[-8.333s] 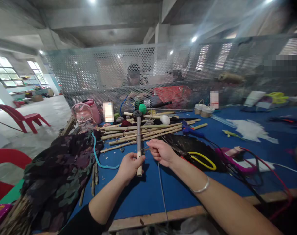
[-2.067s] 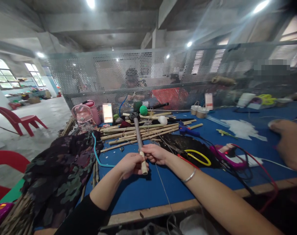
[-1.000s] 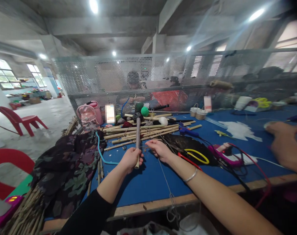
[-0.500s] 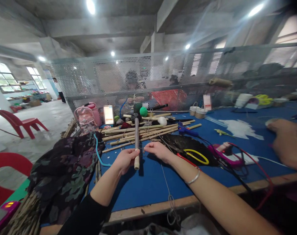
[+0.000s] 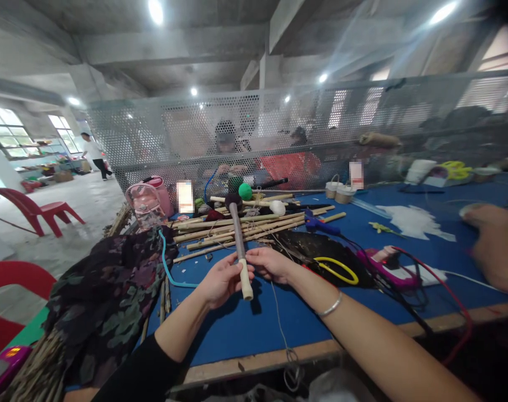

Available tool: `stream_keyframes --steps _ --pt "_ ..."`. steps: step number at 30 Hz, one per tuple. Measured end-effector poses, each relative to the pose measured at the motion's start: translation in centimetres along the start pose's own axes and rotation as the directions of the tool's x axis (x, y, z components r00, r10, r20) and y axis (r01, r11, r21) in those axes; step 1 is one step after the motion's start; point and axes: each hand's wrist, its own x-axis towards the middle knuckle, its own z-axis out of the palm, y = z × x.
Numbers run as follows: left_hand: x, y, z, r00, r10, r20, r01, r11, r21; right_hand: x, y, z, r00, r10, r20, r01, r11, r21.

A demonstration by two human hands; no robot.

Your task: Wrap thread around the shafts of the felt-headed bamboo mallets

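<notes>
My left hand (image 5: 223,281) is closed around the pale lower part of a wooden stick (image 5: 246,285). Grey thread wrapping (image 5: 238,231) covers the stick's upper length, and a dark round ball (image 5: 233,201) shows at its far end. Against the stick's right side, my right hand (image 5: 271,263) is closed with its fingertips pinched on a thin grey string (image 5: 280,321). That string hangs from the right hand across the table to a loose tangle (image 5: 293,365) at the front edge. The fingertips partly hide where string meets stick.
Several bare sticks (image 5: 220,237) lie behind my hands, near a green ball (image 5: 245,191) and a white ball (image 5: 278,208). To the right are yellow-handled scissors (image 5: 337,271), a blue glue gun (image 5: 321,223) and a power strip (image 5: 421,273). Dark patterned cloth (image 5: 111,301) drapes at left.
My right hand has come in from a short way off to touch the stick. The stick's lower end has swung right and nearer me. A person in the far left background has walked further into view.
</notes>
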Motion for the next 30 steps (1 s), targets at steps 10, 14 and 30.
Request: stream_keyframes --steps 10,14,30 --pt "0.5 -0.7 -0.7 0.995 0.005 -0.101 0.041 0.892 0.449 0.0 0.2 0.4 0.999 -0.005 -0.042 -0.003 0.984 -0.18" --pt "0.7 -0.7 -1.1 0.993 0.036 -0.109 0.017 0.892 0.452 0.0 -0.1 0.9 0.998 -0.006 -0.067 -0.008 0.978 -0.207" --pt "0.0 -0.4 0.5 0.988 -0.022 -0.151 0.063 0.959 0.277 0.2 0.0 0.5 0.993 0.118 0.025 -0.118 0.993 -0.025"
